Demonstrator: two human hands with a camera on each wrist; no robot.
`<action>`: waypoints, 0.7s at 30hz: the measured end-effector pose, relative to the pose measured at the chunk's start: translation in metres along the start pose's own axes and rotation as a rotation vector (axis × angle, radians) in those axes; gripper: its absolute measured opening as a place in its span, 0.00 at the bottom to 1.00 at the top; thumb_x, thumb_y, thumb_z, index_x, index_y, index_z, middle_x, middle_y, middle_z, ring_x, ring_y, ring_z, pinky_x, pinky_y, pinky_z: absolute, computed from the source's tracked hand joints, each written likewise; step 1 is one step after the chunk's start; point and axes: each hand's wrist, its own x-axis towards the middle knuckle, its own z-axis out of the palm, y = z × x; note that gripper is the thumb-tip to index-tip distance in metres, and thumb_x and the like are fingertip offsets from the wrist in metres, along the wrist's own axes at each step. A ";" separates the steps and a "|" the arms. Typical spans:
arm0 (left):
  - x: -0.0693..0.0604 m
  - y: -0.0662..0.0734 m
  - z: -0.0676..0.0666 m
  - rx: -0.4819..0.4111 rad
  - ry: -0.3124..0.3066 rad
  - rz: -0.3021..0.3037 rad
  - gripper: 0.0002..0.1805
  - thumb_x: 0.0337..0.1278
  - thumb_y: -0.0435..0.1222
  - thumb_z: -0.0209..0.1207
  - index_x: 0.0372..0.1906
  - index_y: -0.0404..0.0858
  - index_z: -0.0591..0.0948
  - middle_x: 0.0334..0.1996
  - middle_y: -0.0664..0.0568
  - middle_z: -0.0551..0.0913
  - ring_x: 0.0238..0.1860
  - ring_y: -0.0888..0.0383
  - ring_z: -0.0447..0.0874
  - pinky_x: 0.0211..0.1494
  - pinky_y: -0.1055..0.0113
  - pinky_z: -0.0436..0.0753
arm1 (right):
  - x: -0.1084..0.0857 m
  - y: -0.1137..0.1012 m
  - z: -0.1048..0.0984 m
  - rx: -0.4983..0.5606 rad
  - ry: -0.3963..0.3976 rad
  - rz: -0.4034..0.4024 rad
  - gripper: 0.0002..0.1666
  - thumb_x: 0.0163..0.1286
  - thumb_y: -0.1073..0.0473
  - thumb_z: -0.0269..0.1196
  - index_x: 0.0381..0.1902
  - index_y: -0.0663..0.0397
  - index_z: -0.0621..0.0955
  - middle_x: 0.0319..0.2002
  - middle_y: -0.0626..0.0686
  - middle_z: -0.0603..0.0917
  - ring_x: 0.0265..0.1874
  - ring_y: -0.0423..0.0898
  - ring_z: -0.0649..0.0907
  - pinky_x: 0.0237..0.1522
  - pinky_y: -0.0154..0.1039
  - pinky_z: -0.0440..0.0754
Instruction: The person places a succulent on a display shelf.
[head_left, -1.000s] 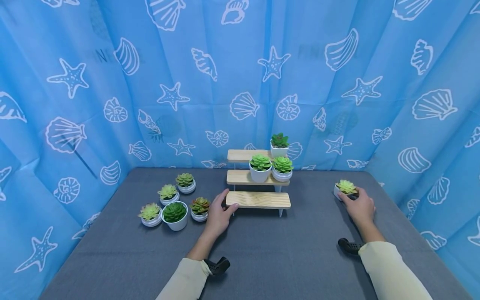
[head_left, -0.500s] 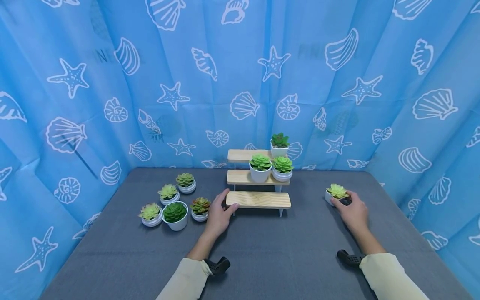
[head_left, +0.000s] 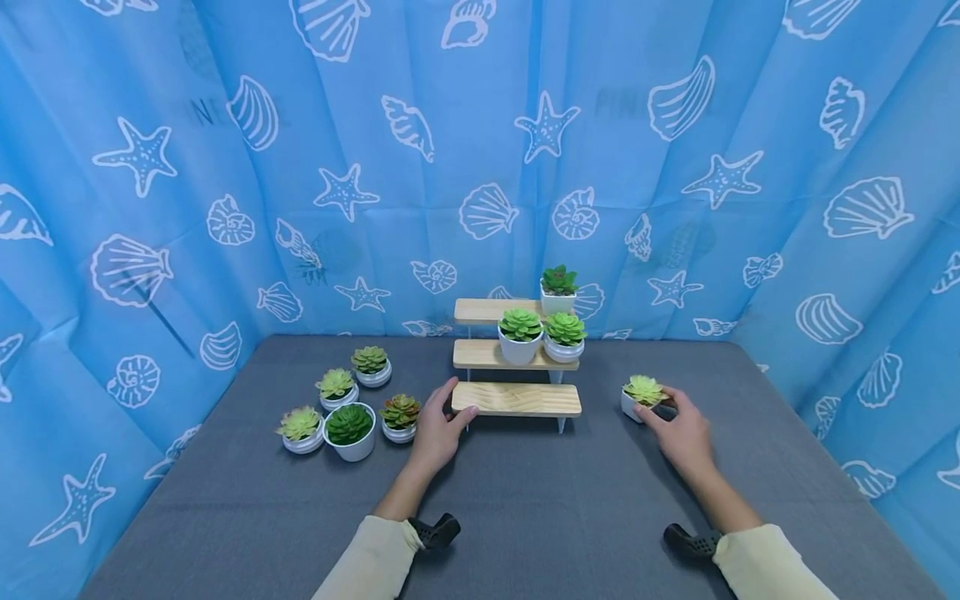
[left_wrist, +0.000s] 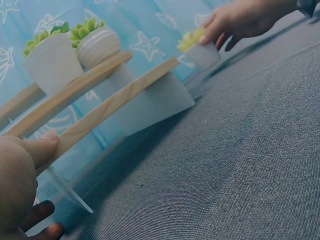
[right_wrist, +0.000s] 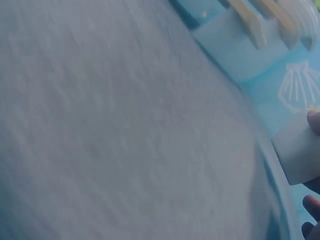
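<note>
My right hand holds a pale yellow-green succulent in a white pot by its side, to the right of the wooden stand. In the left wrist view the pot looks slightly above the cloth. My left hand grips the left end of the three-step display stand, its thumb on the lowest board. On the middle step sit two bright green succulents, one in a plain white pot and one in a ridged pot. A darker plant in a square pot stands on the top step's right end.
Several potted succulents stand on the left of the grey cloth-covered table, among them a dark green one and a reddish one close to my left hand. A blue curtain with shells hangs behind.
My right hand has moved left with the potted succulent, bringing it closer to the stand. My left hand has stayed at the stand's left end.
</note>
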 end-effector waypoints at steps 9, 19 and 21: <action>0.000 0.001 0.000 0.005 0.002 0.001 0.34 0.61 0.41 0.65 0.71 0.39 0.67 0.64 0.41 0.71 0.64 0.47 0.69 0.57 0.51 0.77 | -0.013 -0.027 0.003 0.068 -0.015 -0.068 0.38 0.66 0.51 0.67 0.66 0.66 0.68 0.58 0.70 0.74 0.58 0.65 0.73 0.55 0.61 0.69; 0.000 0.001 0.000 -0.005 -0.003 -0.015 0.34 0.61 0.42 0.64 0.71 0.39 0.68 0.65 0.42 0.70 0.65 0.47 0.68 0.57 0.51 0.77 | -0.025 -0.057 0.008 0.155 -0.018 -0.121 0.35 0.65 0.54 0.68 0.63 0.65 0.70 0.59 0.68 0.75 0.61 0.63 0.71 0.62 0.62 0.64; 0.000 0.001 0.000 -0.009 -0.003 -0.016 0.34 0.61 0.41 0.64 0.71 0.39 0.68 0.65 0.42 0.70 0.65 0.47 0.68 0.58 0.51 0.77 | -0.025 -0.060 0.010 0.167 -0.020 -0.146 0.34 0.65 0.54 0.68 0.63 0.65 0.71 0.58 0.68 0.75 0.61 0.63 0.71 0.61 0.62 0.65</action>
